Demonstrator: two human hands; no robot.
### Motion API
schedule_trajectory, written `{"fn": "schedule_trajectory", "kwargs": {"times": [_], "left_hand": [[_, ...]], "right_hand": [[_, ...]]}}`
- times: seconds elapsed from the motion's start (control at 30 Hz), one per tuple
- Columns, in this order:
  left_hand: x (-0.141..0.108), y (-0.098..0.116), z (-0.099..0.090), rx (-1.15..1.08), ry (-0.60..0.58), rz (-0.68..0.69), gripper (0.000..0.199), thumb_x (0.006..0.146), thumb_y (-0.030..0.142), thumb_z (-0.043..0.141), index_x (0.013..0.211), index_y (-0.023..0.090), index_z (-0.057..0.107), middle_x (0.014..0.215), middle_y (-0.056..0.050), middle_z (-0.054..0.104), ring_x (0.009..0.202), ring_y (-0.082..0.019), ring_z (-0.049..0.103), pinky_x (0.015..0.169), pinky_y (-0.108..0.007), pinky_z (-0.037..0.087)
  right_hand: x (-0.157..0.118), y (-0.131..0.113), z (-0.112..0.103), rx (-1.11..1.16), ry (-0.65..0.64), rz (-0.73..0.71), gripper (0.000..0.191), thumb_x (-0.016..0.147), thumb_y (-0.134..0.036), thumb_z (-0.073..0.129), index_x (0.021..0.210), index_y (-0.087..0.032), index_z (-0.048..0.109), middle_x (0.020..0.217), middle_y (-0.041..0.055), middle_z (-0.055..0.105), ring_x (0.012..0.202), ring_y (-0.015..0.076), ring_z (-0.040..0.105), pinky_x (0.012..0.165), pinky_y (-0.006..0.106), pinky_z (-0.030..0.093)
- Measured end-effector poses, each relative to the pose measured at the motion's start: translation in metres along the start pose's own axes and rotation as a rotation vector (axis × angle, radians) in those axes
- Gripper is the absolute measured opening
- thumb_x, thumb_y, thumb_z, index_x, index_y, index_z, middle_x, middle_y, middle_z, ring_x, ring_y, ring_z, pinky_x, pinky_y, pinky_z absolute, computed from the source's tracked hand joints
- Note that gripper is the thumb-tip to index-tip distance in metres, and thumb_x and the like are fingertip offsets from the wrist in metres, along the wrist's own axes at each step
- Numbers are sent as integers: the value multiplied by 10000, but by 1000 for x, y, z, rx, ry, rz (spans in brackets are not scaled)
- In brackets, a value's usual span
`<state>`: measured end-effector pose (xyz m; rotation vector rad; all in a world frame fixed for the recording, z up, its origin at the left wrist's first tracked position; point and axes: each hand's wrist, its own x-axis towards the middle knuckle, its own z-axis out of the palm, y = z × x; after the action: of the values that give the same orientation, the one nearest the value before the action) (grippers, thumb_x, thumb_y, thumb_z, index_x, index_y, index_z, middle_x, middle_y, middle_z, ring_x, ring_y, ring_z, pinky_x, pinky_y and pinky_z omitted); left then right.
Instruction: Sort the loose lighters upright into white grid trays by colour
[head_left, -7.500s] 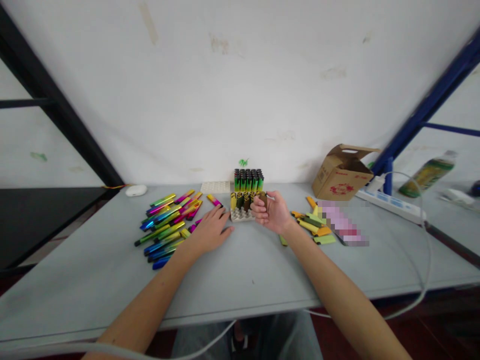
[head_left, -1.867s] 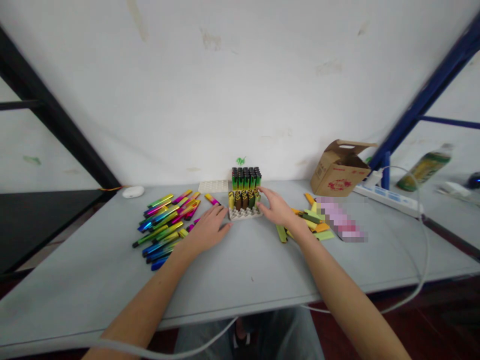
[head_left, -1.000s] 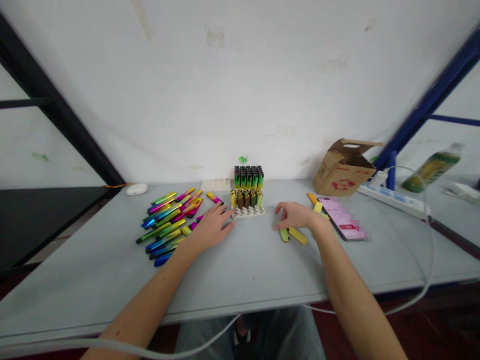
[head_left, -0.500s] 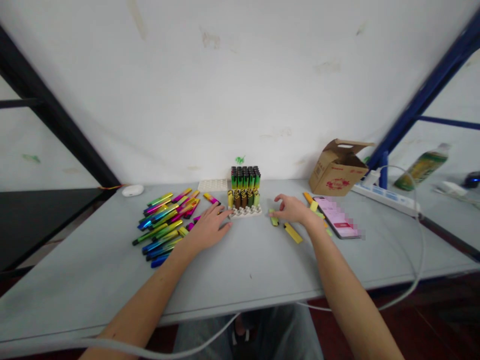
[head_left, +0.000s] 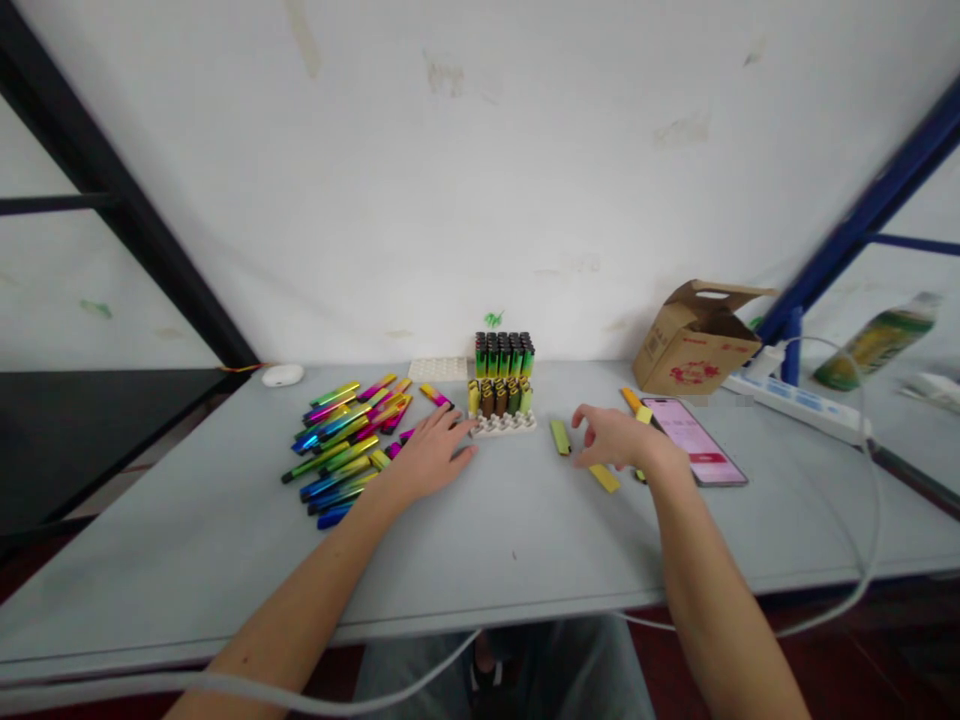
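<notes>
The right hand (head_left: 619, 436), loosely curled with thumb and fingers apart, is over a yellow bar (head_left: 606, 480); whether they touch is unclear. A flat, pale green bar (head_left: 560, 438) lies just left of its fingertips. The left hand (head_left: 433, 450), spread flat and gripping nothing, lies between glossy tubes (head_left: 341, 455) and a white knobbly tray (head_left: 506, 430). Bare table (head_left: 517, 535) stretches nearer than both hands.

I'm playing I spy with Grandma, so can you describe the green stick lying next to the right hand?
On the grey table, find the white rack of standing sticks. Between it and the right hand lies the green stick. It is pale green and in full view, while the yellow stick beside it is partly hidden by that hand.
</notes>
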<state>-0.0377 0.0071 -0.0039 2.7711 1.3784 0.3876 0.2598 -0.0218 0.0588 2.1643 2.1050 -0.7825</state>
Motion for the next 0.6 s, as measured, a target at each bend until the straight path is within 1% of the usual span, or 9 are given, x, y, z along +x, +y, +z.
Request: {"fn": "schedule_trajectory", "kwargs": {"times": [0.03,0.1,0.17,0.27,0.33,0.43,0.5,0.6], "left_hand": [[0,0,0,2,-1,0,424,934,357,435,1308,183,533,1314,-139,533,1324,-322,400,1095,-503,354],[0,1,-1,7,-3,1,428,932,359,437,1306,175,535,1308,-145,537,1320,-326,404,1090,-502,359],[0,1,-2,12,-4,5,434,931,360,438,1307,167,534,1309,-153,535,1321,-334,402,1086,-504,362],[0,2,-2,16,-7,8,437,931,361,441,1312,168,531,1316,-152,532,1316,-333,409,1083,-501,368],[0,2,-3,12,-11,7,434,933,361,442,1311,169,533,1320,-152,531,1313,-330,416,1085,-499,367],[0,3,-4,-2,-19,-1,440,933,366,441,1317,168,529,1336,-157,523,1332,-335,400,1092,-503,358],[0,3,-4,-11,-24,-13,447,933,371,442,1325,172,522,1350,-156,517,1346,-334,386,1097,-505,352],[0,2,-3,-20,-19,-16,452,932,381,442,1331,181,517,1358,-154,517,1352,-330,383,1099,-505,350]], "right_hand": [[-1,-2,1,-14,-2,-15,602,650,-258,720,1211,-199,508,1012,88,673,680,192,640,581,297,454],[1,-4,3,-76,15,-67,590,646,-173,694,1209,-189,517,1028,89,675,815,220,646,662,304,459],[4,-4,5,-119,30,-94,581,656,-131,671,1215,-177,519,1047,97,675,913,240,634,723,312,455],[13,-2,9,-116,75,-96,574,687,-95,640,1242,-148,503,1087,119,668,959,240,628,752,302,455],[19,-1,11,-102,140,-103,552,697,-60,623,1233,-128,511,1082,128,672,969,228,629,761,284,455],[27,0,12,-14,233,-122,449,723,-46,613,1161,-128,561,1001,107,706,918,194,646,766,257,459],[31,2,11,78,312,-107,343,749,-81,623,1087,-138,597,956,95,720,873,177,657,757,249,466],[37,6,8,215,476,-36,217,766,-163,652,980,-160,615,918,84,728,818,172,665,728,262,480]]}}
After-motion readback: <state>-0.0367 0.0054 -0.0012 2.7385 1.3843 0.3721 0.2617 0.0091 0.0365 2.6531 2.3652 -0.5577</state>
